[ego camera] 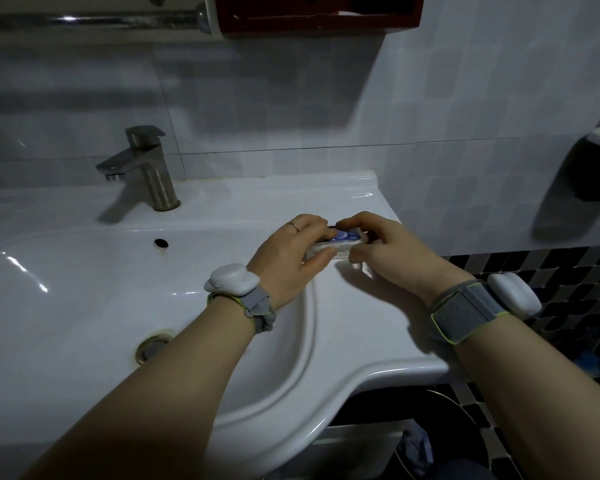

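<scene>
At sink's (84,271) rt edge: L grip (288,252), R grip (385,251) hold packet (343,237).

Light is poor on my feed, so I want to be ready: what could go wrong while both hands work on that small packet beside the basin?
1. The left hand and right hand pinch the packet right beside the basin; if it slips, it may slide down the glossy slope toward the drain.
2. Blurred clear wrapping shows under the right hand and could drop off the ledge.
</scene>
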Action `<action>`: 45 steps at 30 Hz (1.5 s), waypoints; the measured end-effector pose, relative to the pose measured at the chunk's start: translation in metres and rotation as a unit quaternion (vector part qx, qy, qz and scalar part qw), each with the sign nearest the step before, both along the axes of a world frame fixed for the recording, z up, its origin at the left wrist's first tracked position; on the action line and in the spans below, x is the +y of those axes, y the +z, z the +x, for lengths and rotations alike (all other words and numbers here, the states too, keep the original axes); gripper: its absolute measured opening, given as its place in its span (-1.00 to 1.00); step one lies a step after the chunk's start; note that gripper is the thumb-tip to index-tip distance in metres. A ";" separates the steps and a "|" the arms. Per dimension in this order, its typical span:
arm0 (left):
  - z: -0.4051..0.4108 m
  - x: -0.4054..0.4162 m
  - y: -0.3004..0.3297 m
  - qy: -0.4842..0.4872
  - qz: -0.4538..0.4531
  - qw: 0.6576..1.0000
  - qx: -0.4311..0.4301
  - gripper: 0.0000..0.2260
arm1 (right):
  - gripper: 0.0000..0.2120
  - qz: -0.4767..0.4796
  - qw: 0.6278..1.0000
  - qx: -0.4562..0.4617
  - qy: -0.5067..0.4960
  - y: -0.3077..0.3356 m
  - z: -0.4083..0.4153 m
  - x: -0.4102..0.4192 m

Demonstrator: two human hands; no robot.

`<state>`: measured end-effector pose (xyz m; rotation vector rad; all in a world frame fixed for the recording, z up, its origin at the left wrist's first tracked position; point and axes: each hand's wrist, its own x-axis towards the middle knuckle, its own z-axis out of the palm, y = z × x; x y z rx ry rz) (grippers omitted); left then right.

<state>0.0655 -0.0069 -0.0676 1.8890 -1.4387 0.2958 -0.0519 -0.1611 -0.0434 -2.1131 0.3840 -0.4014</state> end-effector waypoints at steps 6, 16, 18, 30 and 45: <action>0.000 0.003 0.003 -0.005 0.019 1.000 0.002 -0.77 | -0.77 -0.005 0.999 -0.033 -0.015 -0.003 0.002 -0.001; -0.001 -0.001 0.006 -0.008 0.021 0.997 -0.076 -0.81 | -0.84 -0.002 0.999 -0.048 -0.014 0.001 0.004 -0.001; -0.001 -0.002 0.004 -0.003 0.024 0.997 -0.078 -0.74 | -0.84 -0.009 0.999 -0.048 -0.022 0.000 0.005 -0.001; -0.002 -0.003 0.005 -0.014 0.021 0.999 -0.034 -0.80 | -0.70 -0.017 0.996 -0.071 -0.055 -0.004 0.004 0.004; 0.007 0.001 0.000 0.034 -0.025 0.998 -0.037 -0.85 | -0.68 -0.113 0.990 -0.041 -0.078 -0.005 0.003 -0.001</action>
